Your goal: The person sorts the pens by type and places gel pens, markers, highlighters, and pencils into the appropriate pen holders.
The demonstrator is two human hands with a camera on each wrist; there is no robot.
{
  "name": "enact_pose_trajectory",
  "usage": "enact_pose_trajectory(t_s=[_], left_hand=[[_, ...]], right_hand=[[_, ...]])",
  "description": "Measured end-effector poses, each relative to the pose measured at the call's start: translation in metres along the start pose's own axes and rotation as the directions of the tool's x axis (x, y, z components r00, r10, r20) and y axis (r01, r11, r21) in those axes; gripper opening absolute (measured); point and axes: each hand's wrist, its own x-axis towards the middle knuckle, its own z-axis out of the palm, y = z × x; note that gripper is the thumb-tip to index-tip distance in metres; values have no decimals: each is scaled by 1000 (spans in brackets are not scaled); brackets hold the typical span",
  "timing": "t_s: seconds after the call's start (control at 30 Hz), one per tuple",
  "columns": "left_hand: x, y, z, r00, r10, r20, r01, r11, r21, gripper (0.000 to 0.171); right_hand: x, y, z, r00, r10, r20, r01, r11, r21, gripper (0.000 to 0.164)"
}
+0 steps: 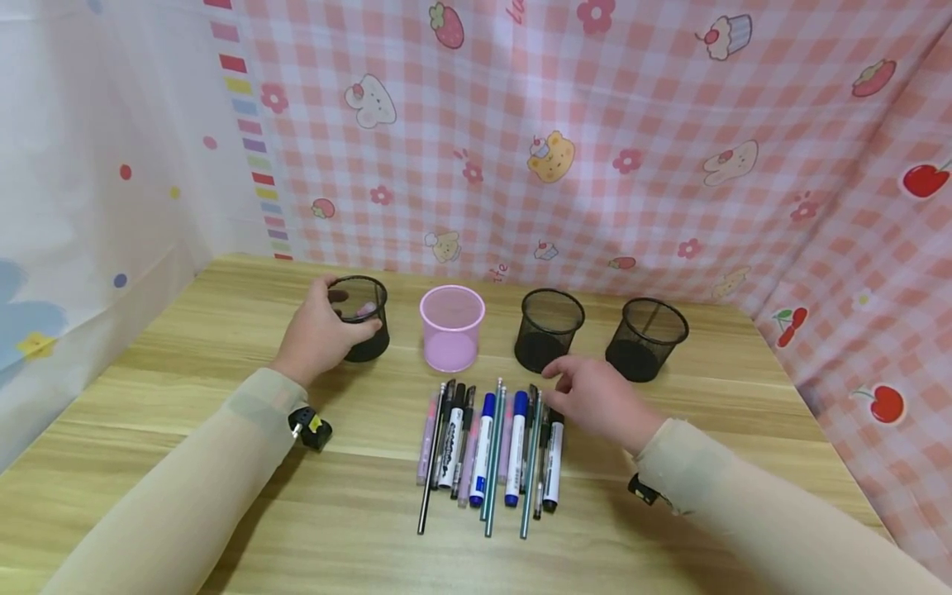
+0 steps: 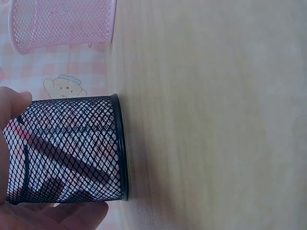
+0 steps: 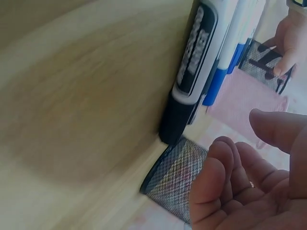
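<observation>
Left hand (image 1: 316, 335) grips the leftmost black mesh pen holder (image 1: 370, 339), thumb on one side, fingers round the other; holder upright on the bench (image 1: 349, 529). Inside it, one pinkish pen (image 2: 67, 159) leans aslant against the mesh.

Right hand (image 1: 602, 401) grasps nothing: fingers loosely bent, thumb apart from them, just beside the right end of the pen row. Contact with the pens: cannot tell.

Row lies side by side on the bench, nearer the wearer than the holders: pink pens (image 1: 427, 450), black pens, blue-capped white markers (image 1: 482, 454), a black-capped marker (image 1: 553, 467) at the right end, a dark pencil (image 1: 426, 496), teal pencils (image 1: 527, 504).

Progress, as judged: early. One pen is in a holder; the whole row remains out. The pink mesh holder (image 1: 451, 351), the middle black holder (image 1: 546, 349) and the rightmost black holder (image 1: 634, 359) show nothing inside. Pink checked cloth (image 1: 483, 124) behind.
</observation>
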Motion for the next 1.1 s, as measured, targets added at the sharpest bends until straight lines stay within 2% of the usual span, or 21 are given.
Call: enact_pose_trajectory(t_s=[0.6,1.1], left_hand=[[0,1,0,1000,-9,9,9,1000,-2,99],[1,-1,1,1000,-19,8,19,1000,-13,101]], right_hand=[[11,-37,23,998,-25,57,25,1000,1,30],[19,-39,33,998,-23,63,29,996,-86,32]])
